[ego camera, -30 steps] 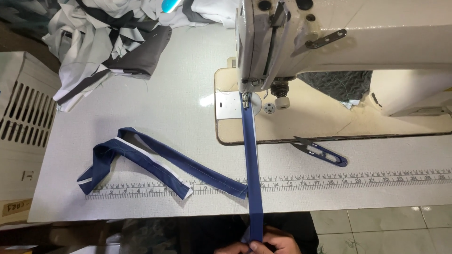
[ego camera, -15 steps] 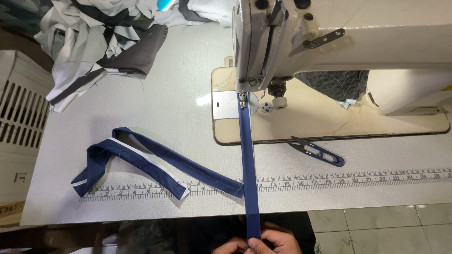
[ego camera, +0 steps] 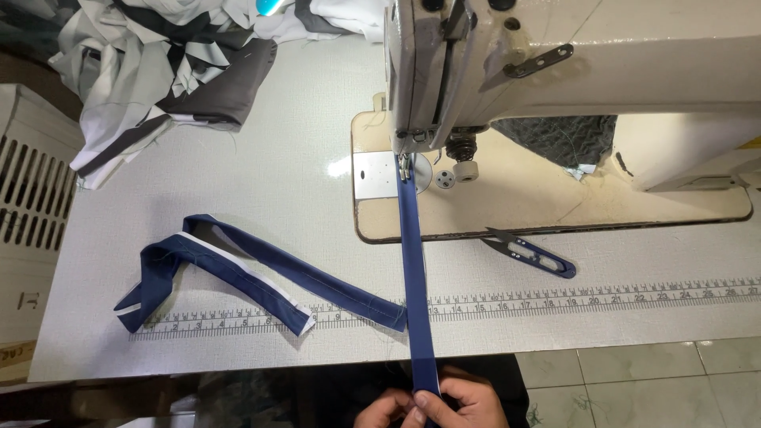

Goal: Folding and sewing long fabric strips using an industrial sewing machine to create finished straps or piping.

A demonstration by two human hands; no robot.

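The blue strip (ego camera: pixel 414 261) runs as a nearly straight band from the presser foot (ego camera: pixel 405 165) of the sewing machine (ego camera: pixel 571 71), just above frame centre, down to the bottom edge of the frame. Its long axis is close to vertical in the picture, leaning slightly rightward toward the bottom. It crosses the machine bed (ego camera: pixel 547 198), then the printed ruler (ego camera: pixel 555 301) along the table (ego camera: pixel 301 190) edge, then hangs past that edge to the hands.

Both hands sit at bottom centre, below the table edge. The left hand (ego camera: pixel 386 410) is just left of the strip's lower end and the right hand (ego camera: pixel 474 404) just right of it; their fingers are curled in and pinch the strip between them, thumbs meeting on its face. Neither hand is clearly nearer the strip: it comes down between them. From the fingers, the strip leads straight up the frame to the needle area, held fairly taut.

The rest of the strip's length lies slack on the table at lower left, folded in a zigzag (ego camera: pixel 238 273) whose right end meets the taut part by the ruler. Blue thread snips (ego camera: pixel 533 254) lie right of the strip, on the front edge of the bed, well apart from the hands. A heap of grey, white and black cloth (ego camera: pixel 166 79) fills the upper left.
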